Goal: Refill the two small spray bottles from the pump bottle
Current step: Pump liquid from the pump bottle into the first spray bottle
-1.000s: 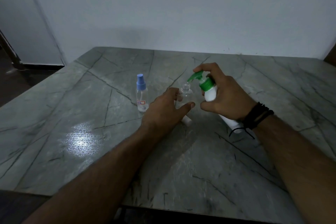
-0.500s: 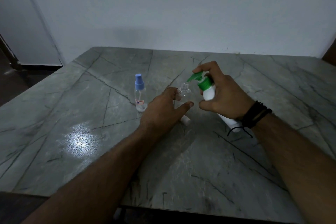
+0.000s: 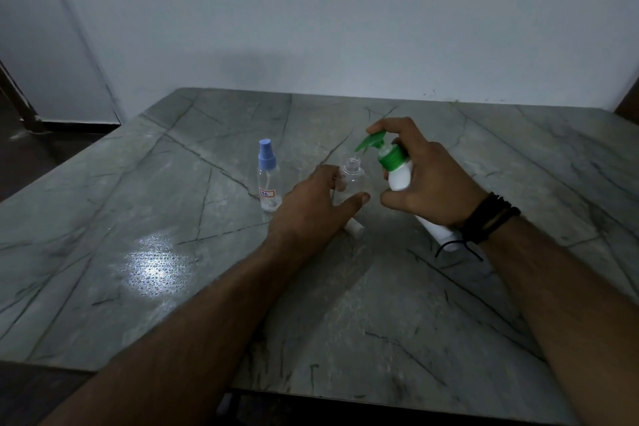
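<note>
A white pump bottle point(image 3: 400, 177) with a green pump head is tilted toward the left, gripped by my right hand point(image 3: 428, 180), whose index finger lies on top of the pump. Its nozzle points down over the mouth of an uncapped clear spray bottle point(image 3: 352, 176) standing upright on the table. My left hand point(image 3: 311, 211) holds that clear bottle low down between thumb and fingers. A second clear spray bottle point(image 3: 267, 180) with a blue sprayer cap and a small label stands to the left, untouched. A white cap point(image 3: 354, 227) lies on the table partly under my left hand.
The grey marble table point(image 3: 173, 218) has its front edge near me and its left edge dropping to a dark floor. A white wall stands behind the far edge. A bright reflection lies on the left of the tabletop.
The pump head has risen, showing more of the stem between green head and collar. Both hands and the bottles keep their places.
</note>
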{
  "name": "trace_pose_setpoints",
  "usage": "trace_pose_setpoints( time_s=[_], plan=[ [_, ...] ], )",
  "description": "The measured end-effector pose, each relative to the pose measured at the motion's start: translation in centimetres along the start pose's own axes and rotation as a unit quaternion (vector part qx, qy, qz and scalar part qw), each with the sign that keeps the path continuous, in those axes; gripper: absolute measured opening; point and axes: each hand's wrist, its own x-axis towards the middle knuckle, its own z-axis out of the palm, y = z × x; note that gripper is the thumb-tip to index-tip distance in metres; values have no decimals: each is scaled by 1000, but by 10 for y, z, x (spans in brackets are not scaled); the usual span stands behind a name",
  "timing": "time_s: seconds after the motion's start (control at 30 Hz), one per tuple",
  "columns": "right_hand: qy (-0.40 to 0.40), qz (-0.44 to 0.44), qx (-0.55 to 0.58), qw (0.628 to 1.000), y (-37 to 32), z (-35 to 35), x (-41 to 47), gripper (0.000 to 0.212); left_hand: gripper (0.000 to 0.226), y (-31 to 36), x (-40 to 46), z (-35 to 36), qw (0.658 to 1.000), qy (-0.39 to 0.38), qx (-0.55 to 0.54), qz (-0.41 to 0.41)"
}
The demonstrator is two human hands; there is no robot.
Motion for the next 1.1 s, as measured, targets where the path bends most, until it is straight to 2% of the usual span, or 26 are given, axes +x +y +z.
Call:
trace_pose_setpoints(
  time_s=[0.87, 1.1],
  plan=[
    [4, 11, -3, 1000, 0, 2, 1, 74, 47, -2, 0, 2, 1000, 12, 4, 7],
    [9, 6, -4, 1000, 1, 1, 1, 79, 48, -4, 1, 2, 1000, 10, -3, 6]
  ],
)
